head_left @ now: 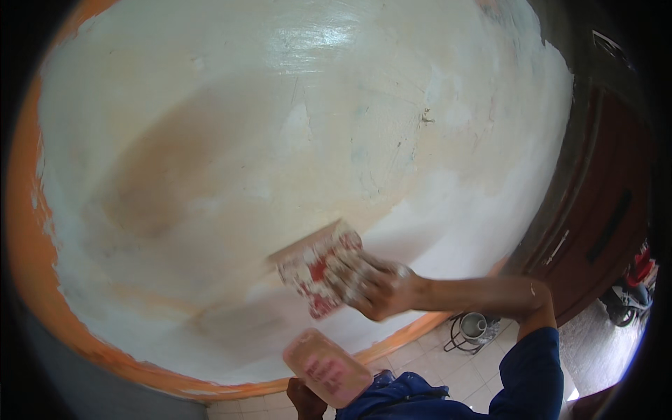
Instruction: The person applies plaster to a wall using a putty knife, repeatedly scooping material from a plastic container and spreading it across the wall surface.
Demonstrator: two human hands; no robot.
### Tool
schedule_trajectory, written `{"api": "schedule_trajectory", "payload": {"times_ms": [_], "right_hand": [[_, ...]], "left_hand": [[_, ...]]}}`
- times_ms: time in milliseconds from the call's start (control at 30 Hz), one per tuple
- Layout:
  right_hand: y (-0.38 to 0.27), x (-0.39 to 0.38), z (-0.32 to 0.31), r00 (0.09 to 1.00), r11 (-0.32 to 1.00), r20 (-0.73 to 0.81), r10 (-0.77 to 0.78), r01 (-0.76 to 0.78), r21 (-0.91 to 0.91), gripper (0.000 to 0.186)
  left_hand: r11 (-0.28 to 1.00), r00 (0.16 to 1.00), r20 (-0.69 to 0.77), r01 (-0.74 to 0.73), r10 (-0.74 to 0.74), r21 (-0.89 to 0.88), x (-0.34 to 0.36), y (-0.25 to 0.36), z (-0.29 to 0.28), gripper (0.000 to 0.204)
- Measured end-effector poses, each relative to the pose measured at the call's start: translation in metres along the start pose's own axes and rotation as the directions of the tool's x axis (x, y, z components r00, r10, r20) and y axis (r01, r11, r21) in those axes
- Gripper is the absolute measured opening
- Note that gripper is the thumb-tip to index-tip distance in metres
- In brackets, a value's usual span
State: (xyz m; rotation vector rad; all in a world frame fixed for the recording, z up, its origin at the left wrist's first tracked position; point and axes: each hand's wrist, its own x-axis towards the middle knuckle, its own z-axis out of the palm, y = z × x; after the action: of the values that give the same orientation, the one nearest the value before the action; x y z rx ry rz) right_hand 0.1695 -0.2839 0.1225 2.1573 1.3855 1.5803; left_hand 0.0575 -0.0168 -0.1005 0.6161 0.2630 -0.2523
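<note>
My right hand [371, 283], smeared with white filler, grips a wide putty knife [318, 269] with a red back caked in the same filler. Its long straight blade is at the wall [245, 168], in the lower middle of the view; whether the edge touches is hard to tell. The wall is coated in patchy white and cream filler, with a wet shine near the top. Low in the picture, my left hand [306, 399] is closed at the lower edge of a pinkish rounded rectangular tub or lid [327, 367] with faded red print. Its fingers are partly hidden.
Orange paint [24, 203] borders the filler on the left and below. A dark red door [595, 217] stands at the right, with a parked motorbike [626, 301] beyond it. On the tiled floor [420, 353], a grey bucket [473, 325] stands by a dark metal frame.
</note>
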Motion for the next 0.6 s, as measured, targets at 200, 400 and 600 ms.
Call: {"api": "schedule_trajectory", "payload": {"times_ms": [200, 400, 600], "right_hand": [[0.071, -0.014, -0.019, 0.853, 0.91, -0.455, 0.254, -0.371, -0.186, 0.04], [0.029, -0.067, 0.067, 0.902, 0.903, -0.118, 0.416, -0.425, -0.067, 0.04], [-0.096, -0.123, 0.087, 0.917, 0.876, 0.127, 0.379, -0.399, 0.27, 0.05]], "left_hand": [[0.98, 0.993, -0.039, -0.101, 0.109, 0.169, -0.003, -0.004, -0.004, 0.061], [0.998, 0.998, -0.005, -0.062, 0.062, 0.007, 0.006, 0.001, 0.003, 0.064], [0.995, 1.0, -0.011, -0.022, 0.021, -0.094, -0.002, 0.009, -0.004, 0.067]]}}
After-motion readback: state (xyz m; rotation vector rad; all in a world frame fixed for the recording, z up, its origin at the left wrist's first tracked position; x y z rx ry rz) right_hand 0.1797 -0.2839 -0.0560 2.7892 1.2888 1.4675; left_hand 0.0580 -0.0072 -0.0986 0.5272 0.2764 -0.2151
